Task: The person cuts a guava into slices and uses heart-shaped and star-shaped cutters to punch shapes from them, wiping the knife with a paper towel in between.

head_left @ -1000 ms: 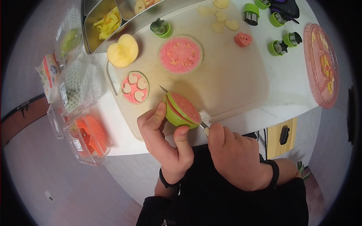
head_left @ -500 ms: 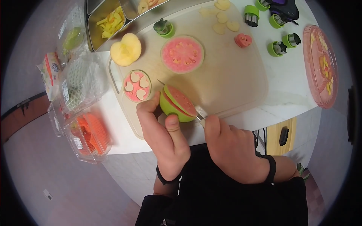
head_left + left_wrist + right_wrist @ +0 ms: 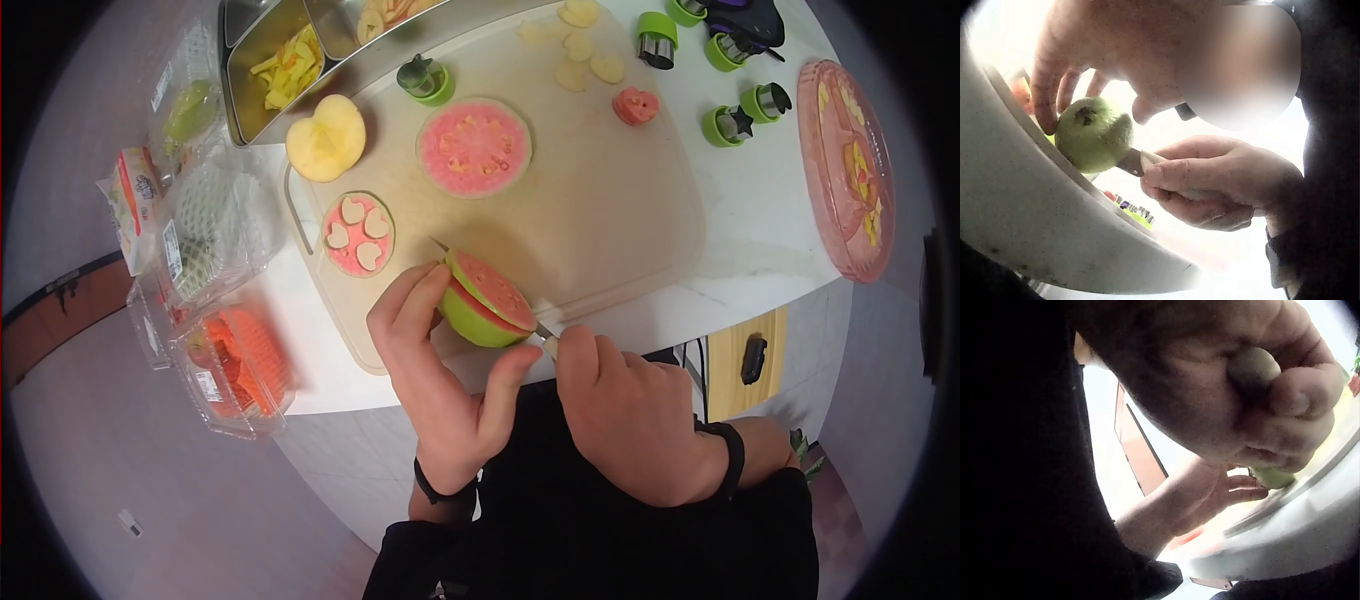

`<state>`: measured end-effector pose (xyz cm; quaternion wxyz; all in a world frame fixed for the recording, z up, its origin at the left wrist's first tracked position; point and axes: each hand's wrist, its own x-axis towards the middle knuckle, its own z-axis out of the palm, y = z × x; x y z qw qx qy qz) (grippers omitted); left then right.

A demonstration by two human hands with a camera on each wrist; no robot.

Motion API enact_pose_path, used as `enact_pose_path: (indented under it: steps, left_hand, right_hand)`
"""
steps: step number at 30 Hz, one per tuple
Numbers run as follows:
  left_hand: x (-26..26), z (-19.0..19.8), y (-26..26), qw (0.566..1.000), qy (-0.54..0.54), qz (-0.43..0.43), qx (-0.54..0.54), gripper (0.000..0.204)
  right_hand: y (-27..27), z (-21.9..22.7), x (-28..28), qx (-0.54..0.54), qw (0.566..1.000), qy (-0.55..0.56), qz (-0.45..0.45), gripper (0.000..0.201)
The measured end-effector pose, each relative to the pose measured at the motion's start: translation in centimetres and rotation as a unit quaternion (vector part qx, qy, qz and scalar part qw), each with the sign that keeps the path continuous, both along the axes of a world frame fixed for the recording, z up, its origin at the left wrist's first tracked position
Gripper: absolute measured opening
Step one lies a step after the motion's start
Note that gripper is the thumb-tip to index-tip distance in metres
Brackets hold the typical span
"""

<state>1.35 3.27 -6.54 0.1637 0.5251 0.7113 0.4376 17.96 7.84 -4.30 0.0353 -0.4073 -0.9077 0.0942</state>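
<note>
A green-skinned, pink-fleshed guava (image 3: 474, 321) stands near the front edge of the cutting board (image 3: 620, 220). A knife (image 3: 543, 333) runs through it, its tip poking out on the far left and a slice (image 3: 492, 284) lying above the blade. My right hand (image 3: 630, 420) grips the pale handle, which shows end-on in the right wrist view. Around the guava's left side bend the fingers of my left hand (image 3: 440, 390), with the thumb spread near its lower edge. In the left wrist view, the guava's stem end (image 3: 1088, 117) faces the camera.
On the board lie a pink guava slice (image 3: 475, 150), a round slice with heart pieces (image 3: 358, 235), a cut yellow-fleshed fruit half (image 3: 327, 138) and a green cutter (image 3: 425, 80). A divided metal tray (image 3: 345, 75) stands behind, plastic packs (image 3: 215, 220) left, a pink plate (image 3: 850, 175) right.
The left thumb has moved off the guava's side and spread outward. Guava, knife and both hands shifted slightly up-left in view, then back; the blade is still in the guava.
</note>
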Motion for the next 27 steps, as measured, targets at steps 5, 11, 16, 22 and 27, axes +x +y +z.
enact_pose_path:
  steps: [5,11,16,22,27]
  left_hand:
    - [0.1,-0.8,-0.6,1.000,0.009,0.022,0.001,0.078]
    - [0.0,-1.1,-0.6,0.999,0.012,0.031,0.006,0.078]
    - [-0.1,-1.2,-0.4,0.999,0.014,0.030,0.009,0.078]
    - [0.0,-1.2,0.0,0.992,-0.109,0.061,0.013,0.080]
    - [-0.4,-1.2,-0.4,0.989,-0.140,0.046,0.006,0.076]
  right_hand:
    - [0.1,0.0,-0.1,0.004,1.000,0.001,0.001,0.020]
    - [-0.3,0.1,0.3,0.008,1.000,-0.016,-0.002,0.021]
    - [0.8,-1.5,-1.3,0.015,0.999,-0.032,0.007,0.021]
    - [0.2,-1.6,-0.4,0.003,0.999,-0.039,-0.003,0.019]
    - [0.0,-1.7,0.5,-0.031,0.999,-0.032,0.001,0.016]
